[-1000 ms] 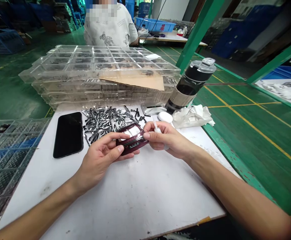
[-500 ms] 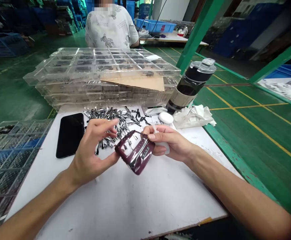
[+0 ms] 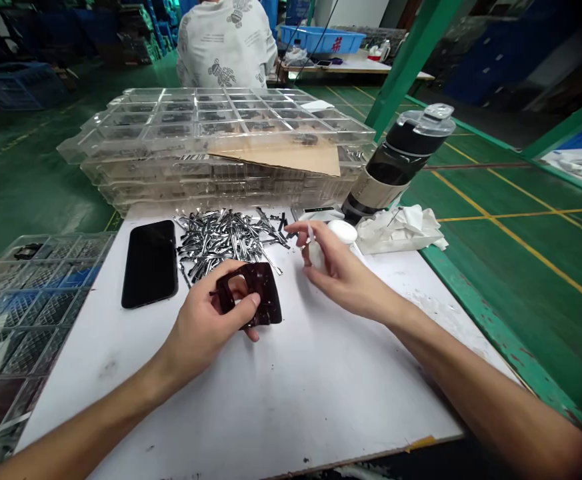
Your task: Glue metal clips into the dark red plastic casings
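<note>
Red character [image 3: 337, 44] marks blue bin [image 3: 305, 39]; left grip [image 3: 211, 320] pinches glossy frame [image 3: 269, 299], right grip [image 3: 341, 270] loosely holds translucent bottle [image 3: 315, 255].

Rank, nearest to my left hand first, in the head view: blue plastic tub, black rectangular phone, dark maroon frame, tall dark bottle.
1. Maroon frame: in your left hand.
2. Black phone: on the left.
3. Dark bottle: on the right.
4. Blue tub: in the background.
</note>
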### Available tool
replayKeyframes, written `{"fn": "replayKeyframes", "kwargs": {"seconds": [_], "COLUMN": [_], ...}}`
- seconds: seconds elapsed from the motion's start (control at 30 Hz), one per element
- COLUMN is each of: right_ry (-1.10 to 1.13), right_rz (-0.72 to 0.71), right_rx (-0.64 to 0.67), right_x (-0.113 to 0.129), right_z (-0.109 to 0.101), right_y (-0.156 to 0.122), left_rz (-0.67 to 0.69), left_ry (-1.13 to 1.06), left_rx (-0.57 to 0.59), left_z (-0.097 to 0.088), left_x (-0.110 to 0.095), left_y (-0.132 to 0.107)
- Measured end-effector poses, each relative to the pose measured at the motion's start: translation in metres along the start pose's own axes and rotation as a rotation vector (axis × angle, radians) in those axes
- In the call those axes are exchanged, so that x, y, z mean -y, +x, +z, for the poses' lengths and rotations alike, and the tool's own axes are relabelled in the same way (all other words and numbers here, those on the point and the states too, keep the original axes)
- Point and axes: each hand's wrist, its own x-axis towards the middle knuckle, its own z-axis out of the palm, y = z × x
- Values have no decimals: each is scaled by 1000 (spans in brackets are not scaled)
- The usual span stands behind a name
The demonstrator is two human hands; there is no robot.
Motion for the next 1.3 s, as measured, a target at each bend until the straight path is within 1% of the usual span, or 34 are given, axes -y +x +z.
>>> {"fn": "replayKeyframes", "kwargs": {"seconds": [0.03,0.07,0.13,0.17,0.23,0.37,0.43,0.53,0.63,0.73,0.83,0.97,1.3], "right_ry": [-81,-141,-157,-111,22,204,345,560,631,629,609,602,555], "right_rz": [-74,-133,-175,-166,-120,-53,-24,-5,-29,-38,-19,8,20], "right_rx": [-23,-35,-35,-42,-105,-345,-398,-379,-332,-300,-288,-273,-261], "right_x": [-1,-2,-2,-2,0,8,10,11,9,7,5,4,4], "right_z": [-4,-8,-13,-14,-14,-13,-13,-8,0,10,15,17,17], "right_y": [1,1,2,1,0,-3,-3,-2,-2,-3,-4,-4,-4], "left_rz": [-108,-186,-280,-305,-329,-335,-339,-348,-364,-382,-390,-399,-394], "left_ry": [-61,-107,-164,-177,-187,-178,-144,-106,-91,-67,-54,-57,-77], "left_rx": [25,51,92,101,89,86,108,125,148,173,181,182,166], "left_z": [1,1,1,2,2,1,1,1,1,1,1,1,3], "left_x": [0,1,1,2,3,7,8,7,3,0,-2,-2,-3], "left_y": [1,3,6,7,8,6,6,6,8,9,9,9,9]}}
